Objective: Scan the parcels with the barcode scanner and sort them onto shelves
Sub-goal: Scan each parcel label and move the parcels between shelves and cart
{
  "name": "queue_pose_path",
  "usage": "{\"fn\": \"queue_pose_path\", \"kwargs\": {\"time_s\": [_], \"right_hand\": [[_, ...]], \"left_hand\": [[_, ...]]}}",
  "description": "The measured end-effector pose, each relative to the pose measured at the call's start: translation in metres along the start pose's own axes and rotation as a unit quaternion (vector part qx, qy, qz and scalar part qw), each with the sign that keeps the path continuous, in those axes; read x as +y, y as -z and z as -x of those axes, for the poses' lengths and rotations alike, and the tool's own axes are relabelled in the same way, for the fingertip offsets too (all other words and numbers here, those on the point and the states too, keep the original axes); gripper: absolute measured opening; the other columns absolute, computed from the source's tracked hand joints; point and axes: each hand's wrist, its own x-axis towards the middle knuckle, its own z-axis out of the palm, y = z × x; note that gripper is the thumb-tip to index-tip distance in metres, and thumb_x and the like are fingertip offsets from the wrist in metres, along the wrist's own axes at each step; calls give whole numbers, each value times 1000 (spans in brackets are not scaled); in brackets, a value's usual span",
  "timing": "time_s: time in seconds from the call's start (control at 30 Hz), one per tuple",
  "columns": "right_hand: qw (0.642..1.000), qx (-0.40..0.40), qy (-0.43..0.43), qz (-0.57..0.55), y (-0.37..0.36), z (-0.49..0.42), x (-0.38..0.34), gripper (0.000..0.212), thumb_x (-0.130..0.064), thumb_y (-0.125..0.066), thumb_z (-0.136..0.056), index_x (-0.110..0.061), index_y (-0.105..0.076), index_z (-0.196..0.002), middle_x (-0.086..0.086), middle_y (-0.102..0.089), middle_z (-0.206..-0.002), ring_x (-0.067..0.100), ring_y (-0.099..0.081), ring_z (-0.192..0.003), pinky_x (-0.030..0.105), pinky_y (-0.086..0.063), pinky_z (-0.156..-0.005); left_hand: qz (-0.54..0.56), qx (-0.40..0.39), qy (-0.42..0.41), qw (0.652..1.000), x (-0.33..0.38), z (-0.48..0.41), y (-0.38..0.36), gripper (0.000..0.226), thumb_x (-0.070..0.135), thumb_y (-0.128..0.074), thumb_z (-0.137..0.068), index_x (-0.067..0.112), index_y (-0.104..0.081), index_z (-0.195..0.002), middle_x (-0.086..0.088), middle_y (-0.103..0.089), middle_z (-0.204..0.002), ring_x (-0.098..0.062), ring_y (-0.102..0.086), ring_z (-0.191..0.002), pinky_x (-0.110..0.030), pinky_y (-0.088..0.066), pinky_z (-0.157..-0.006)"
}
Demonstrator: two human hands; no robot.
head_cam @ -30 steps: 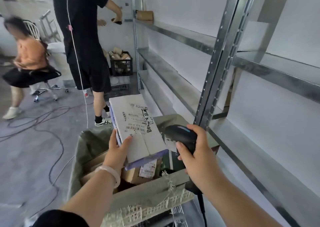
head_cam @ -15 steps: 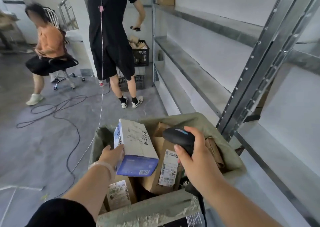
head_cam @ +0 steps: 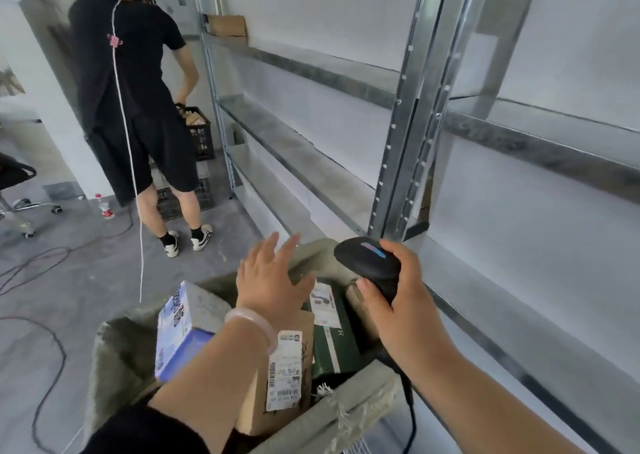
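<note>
Parcels (head_cam: 287,377) fill the sack (head_cam: 117,356).
Left hand (head_cam: 270,280) is spread above them; right hand (head_cam: 398,301) grips the scanner (head_cam: 367,263).

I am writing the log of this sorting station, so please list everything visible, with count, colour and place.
sack: one, grey-green, bottom centre
white-and-blue box: one, left in the sack
brown parcel: one, white label, middle of the sack
dark green box: one, right in the sack
barcode scanner: one, black, over the sack
shelves: grey metal, along the right
cardboard box: one, brown, far top shelf
crates: two seen, black, far end of the shelves
other person: one, black clothes, by the crates
bottle: one, red cap, on the floor
cables: several, dark, floor at left
chair: one, black, left edge
left grip: open hand above the parcels
right grip: hand holding the barcode scanner
</note>
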Motion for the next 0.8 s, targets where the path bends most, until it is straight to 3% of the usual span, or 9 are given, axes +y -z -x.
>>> {"fn": "queue_pose_path", "kwargs": {"time_s": [0.1, 0.23, 0.33, 0.47, 0.63, 0.8], "right_hand": [[996, 83, -24, -2, 38, 10, 6, 54, -31, -61, -92, -57, -25, -122, -17, -54, -115, 5, -62, -98, 25, -54, -86], [978, 205, -40, -4, 105, 30, 8, 52, -27, -60, -92, -53, -29, -123, -11, -60, -113, 4, -63, -89, 19, -53, -76], [954, 297, -35, 23, 158, 57, 2, 53, -25, -61, -91, -56, -31, -121, -11, -61, -115, 6, -62, -93, 29, -54, -81], [925, 374, -40, 47, 220, 107, -12, 58, -22, -61, -92, -66, -28, -113, -10, -63, -113, 1, -62, -91, 27, -55, -81], [886, 449, -44, 103, 287, 185, -29, 52, -24, -60, -92, -60, -32, -119, -8, -60, -115, 8, -61, -95, 41, -56, -84], [852, 499, -49, 151, 346, 287, -47, 54, -27, -59, -92, -64, -28, -117, -19, -57, -119, 3, -59, -104, 23, -51, -86]], "left_hand": [[-27, 1, -129, 991, 68, -4, -2, 75, 62, -47, -92, 44, -8, -154, 6, -5, -165, -21, 0, -153, -50, -6, -123], [3, 14, -279, 960, 157, 1, -14, 77, 65, -45, -91, 44, -7, -154, 4, -4, -166, -22, 0, -153, -50, -5, -123], [62, -4, -358, 932, 223, 21, -22, 73, 65, -43, -92, 47, -9, -154, 6, -4, -166, -19, 1, -152, -47, -3, -124], [97, -10, -443, 891, 301, 68, -21, 67, 62, -42, -94, 46, -14, -154, 5, -8, -165, -20, -3, -152, -46, -3, -122], [155, -6, -533, 832, 378, 151, -15, 67, 61, -48, -93, 43, -23, -153, 3, -19, -163, -22, -17, -150, -45, -15, -120], [201, -49, -574, 792, 445, 254, -17, 67, 63, -46, -92, 45, -24, -152, 4, -23, -162, -20, -17, -149, -48, -22, -120]]}}
